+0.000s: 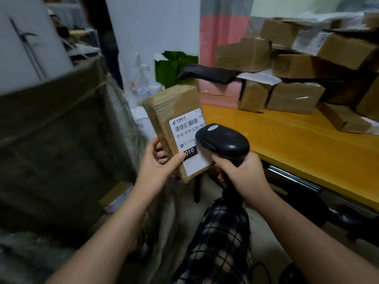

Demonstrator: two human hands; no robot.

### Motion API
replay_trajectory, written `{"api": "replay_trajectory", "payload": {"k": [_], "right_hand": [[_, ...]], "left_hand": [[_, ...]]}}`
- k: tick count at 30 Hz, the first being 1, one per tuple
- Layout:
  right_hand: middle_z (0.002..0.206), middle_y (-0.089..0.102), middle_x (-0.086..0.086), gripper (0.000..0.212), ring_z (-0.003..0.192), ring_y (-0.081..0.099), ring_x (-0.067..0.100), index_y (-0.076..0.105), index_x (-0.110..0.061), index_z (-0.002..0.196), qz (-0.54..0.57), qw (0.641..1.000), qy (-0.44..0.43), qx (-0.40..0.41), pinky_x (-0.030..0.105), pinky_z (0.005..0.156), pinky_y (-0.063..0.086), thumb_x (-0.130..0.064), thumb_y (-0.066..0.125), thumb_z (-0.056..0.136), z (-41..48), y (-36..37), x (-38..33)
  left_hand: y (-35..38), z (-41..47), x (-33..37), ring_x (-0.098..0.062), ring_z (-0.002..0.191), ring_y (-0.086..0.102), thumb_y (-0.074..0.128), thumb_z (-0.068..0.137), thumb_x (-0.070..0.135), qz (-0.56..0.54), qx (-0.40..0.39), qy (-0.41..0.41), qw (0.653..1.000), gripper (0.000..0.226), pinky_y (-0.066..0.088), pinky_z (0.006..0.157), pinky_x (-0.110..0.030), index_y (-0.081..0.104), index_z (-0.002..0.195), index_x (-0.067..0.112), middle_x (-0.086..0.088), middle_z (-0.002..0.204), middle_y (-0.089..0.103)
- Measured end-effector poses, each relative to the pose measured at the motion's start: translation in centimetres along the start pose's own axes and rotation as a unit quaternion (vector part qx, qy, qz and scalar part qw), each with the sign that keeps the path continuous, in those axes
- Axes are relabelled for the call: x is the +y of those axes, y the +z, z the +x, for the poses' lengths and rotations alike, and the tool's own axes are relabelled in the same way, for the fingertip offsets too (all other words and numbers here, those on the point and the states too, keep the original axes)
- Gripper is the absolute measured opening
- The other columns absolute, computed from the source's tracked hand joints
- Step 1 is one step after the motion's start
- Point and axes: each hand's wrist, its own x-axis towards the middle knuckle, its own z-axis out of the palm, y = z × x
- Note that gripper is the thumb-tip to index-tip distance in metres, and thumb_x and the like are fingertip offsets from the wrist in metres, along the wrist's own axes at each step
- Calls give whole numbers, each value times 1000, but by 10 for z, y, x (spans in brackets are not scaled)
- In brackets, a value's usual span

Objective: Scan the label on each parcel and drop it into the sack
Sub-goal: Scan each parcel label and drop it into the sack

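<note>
Head camera, looking down at my two bare arms reaching forward.

Filling the left side is a big dark olive sack (61,130), its frayed edge just beside my left wrist. What looks like one boxed parcel (115,194) lies low inside it. On the right runs a yellow wooden table (297,144) carrying a loose pile of brown cardboard parcels (297,95), well apart from my hands.

Between sack and table I hold up one taped brown parcel (174,99), tilted, its labelled face towards me. My left hand (158,160) grips its lower end, thumb pressed on the front and fingers curled behind. My right hand (244,173) is wrapped round the handle of a black scanner (223,142). The two hands sit close together, not touching.

The scanner's head overlaps the right part of the white label (184,138). The barcode (186,125) sits at the label's top, just above the scanner's nose.

I judge the scan is under way. The scanner seems very near the label and lower than the barcode, so it may miss the read. My thumb also covers part of a black strip lower on the label. I hold the parcel by one end only, so it could slip, or fall short of the sack's mouth.
</note>
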Motion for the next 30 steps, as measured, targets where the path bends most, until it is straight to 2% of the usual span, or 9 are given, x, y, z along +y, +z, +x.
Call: {"api": "replay_trajectory", "payload": {"k": [4, 7, 12, 16, 18, 21, 23, 26, 30], "right_hand": [[66, 64, -15, 21, 66, 60, 5, 70, -18, 98, -44, 995, 29, -88, 28, 67, 47, -25, 77, 80, 13, 54, 21], [98, 67, -9, 30, 89, 62, 6, 67, -24, 105, -104, 982, 49, -150, 32, 80, 50, -28, 79, 78, 20, 88, 47], [151, 24, -2, 46, 134, 37, 15, 59, -21, 119, -111, 947, 121, -277, 30, 104, 39, -19, 80, 78, 31, 138, 83], [117, 65, -3, 81, 115, 58, 15, 37, -16, 142, -61, 924, 211, -313, 40, 106, 42, -8, 81, 75, 32, 164, 110], [109, 65, -1, 56, 104, 61, 13, 55, -11, 130, -188, 918, 175, -303, 25, 90, 46, -18, 79, 79, 31, 169, 119], [101, 68, 11, 36, 102, 64, 29, 66, -6, 109, -309, 917, 139, -210, 29, 75, 46, -28, 74, 82, 33, 158, 121], [104, 68, 17, 34, 101, 63, 33, 64, -3, 107, -352, 910, 109, -191, 33, 75, 47, -28, 70, 85, 36, 147, 120], [108, 67, 18, 40, 103, 61, 33, 61, -3, 112, -396, 891, 88, -202, 36, 76, 49, -33, 69, 85, 34, 133, 119], [108, 66, 15, 41, 101, 61, 30, 61, -6, 114, -403, 885, 73, -222, 35, 76, 50, -35, 69, 85, 27, 128, 120]], "left_hand": [[-71, -13, -31, 7, 85, 65, 75, 76, 14, 27, 112, -33, 993, 76, 52, 69, -11, 37, 142, 11, -2, 121, 61], [-112, -26, -62, 1, 93, 61, 77, 77, 15, 82, 196, -65, 975, 74, 49, 80, -15, 38, 140, 11, -2, 125, 57], [-159, -42, -127, -20, 120, 51, 84, 66, 43, 164, 229, -185, 942, 90, 43, 104, -45, 38, 138, 16, -6, 135, 47], [-163, -40, -167, -23, 112, 57, 79, 46, 67, 215, 122, -298, 922, 104, 50, 95, -46, 45, 132, 18, -3, 124, 55], [-154, -37, -182, -24, 111, 58, 79, 53, 63, 251, 69, -309, 915, 91, 50, 95, -42, 51, 126, 17, -5, 121, 60], [-136, -37, -205, -27, 117, 54, 75, 69, 57, 341, -46, -346, 873, 81, 44, 93, -28, 50, 131, 12, -8, 128, 57], [-127, -41, -222, -29, 125, 48, 71, 73, 58, 405, -123, -368, 828, 87, 42, 99, -31, 41, 141, 13, -12, 138, 49], [-123, -42, -242, -32, 136, 34, 72, 67, 60, 476, -119, -401, 774, 110, 37, 107, -40, 21, 149, 9, -16, 150, 29], [-114, -36, -249, -33, 133, 36, 78, 61, 60, 555, -109, -355, 744, 111, 38, 105, -43, 27, 144, 7, -15, 145, 33]]}}
